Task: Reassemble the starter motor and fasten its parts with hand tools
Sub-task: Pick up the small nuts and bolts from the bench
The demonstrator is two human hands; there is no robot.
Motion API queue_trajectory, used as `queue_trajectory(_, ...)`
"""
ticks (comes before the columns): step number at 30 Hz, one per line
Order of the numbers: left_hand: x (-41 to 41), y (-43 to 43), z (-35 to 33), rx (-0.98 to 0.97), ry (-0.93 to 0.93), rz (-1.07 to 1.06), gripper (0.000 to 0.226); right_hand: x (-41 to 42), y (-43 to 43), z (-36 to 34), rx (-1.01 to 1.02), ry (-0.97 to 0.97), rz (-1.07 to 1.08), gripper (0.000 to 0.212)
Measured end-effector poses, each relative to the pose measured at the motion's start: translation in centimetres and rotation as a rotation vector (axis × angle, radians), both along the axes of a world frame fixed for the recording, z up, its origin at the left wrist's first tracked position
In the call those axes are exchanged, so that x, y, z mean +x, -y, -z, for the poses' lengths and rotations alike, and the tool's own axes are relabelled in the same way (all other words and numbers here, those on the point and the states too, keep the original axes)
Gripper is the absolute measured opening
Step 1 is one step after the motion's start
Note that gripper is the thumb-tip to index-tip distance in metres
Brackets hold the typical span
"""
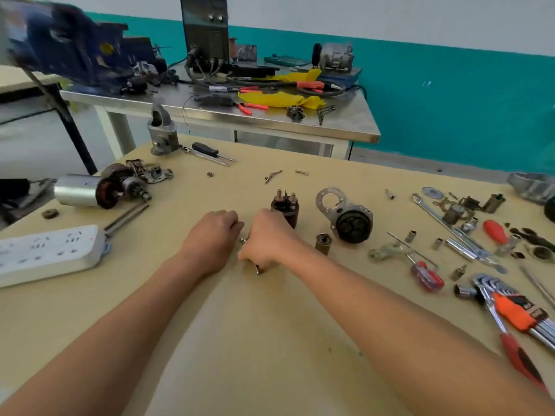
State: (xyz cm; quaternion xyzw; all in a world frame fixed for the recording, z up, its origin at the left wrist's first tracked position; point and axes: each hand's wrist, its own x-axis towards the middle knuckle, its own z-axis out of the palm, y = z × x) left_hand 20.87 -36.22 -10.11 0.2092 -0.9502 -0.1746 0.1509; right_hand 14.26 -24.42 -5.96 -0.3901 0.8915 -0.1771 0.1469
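Starter motor parts lie spread over the tan worktop (270,340), with the motor body (81,190) at the left of the frame and the solenoid (285,207) at centre. Just below the solenoid, the right hand (267,238) curls its fingers round a small metal piece (257,269). The left hand (211,238) sits beside it with fingers curled, and whether they hold anything cannot be told.

Tabletop (270,340) tan, plain | wall (450,100) teal below, white above | power strip (45,250) white-grey | motor body (78,190) silver, windings (105,195) copper-brown | solenoid (285,210) dark brown | small tool (258,269) silver | screwdriver handle (426,276) clear red | hex key holder (515,313) orange, black print | pliers grips (522,358) red and black | cloth (279,99) yellow | vise (66,46) blue | back table (345,127) steel-grey
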Motion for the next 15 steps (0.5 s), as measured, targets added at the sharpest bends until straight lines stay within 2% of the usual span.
queue_trajectory(2, 0.3, 0.3, 0.3, 0.099, -0.089, 0.057, 0.018, -0.2, 0.8, 0.9, -0.098, 0.052, 0.079, 0.035)
queue_trajectory(5, 0.8, 0.1, 0.4, 0.267, -0.19, 0.038, 0.023, -0.4, 1.1, 1.6, -0.224, 0.11, 0.176, 0.033)
queue_trajectory(9, 0.5, -0.2, 0.3, 0.417, -0.234, -0.029, 0.03, -0.3, 0.4, 2.4, -0.341, 0.186, 0.241, 0.038)
queue_trajectory(10, 0.6, -0.2, 0.3, 0.471, -0.259, -0.05, 0.031, -0.3, 0.3, 2.5, -0.366, 0.219, 0.242, 0.033)
queue_trajectory(12, 0.7, 0.0, 0.2, 0.6, -0.338, -0.082, 0.032, -0.2, 0.0, 2.6, -0.394, 0.296, 0.232, 0.006)
queue_trajectory(13, 0.7, 0.1, 0.2, 0.653, -0.373, -0.092, 0.032, 0.0, -0.3, 2.5, -0.399, 0.331, 0.231, 0.023)
queue_trajectory(15, 0.7, 0.3, 0.2, 0.722, -0.411, -0.11, 0.031, 0.2, -1.3, 2.0, -0.409, 0.34, 0.201, 0.034)
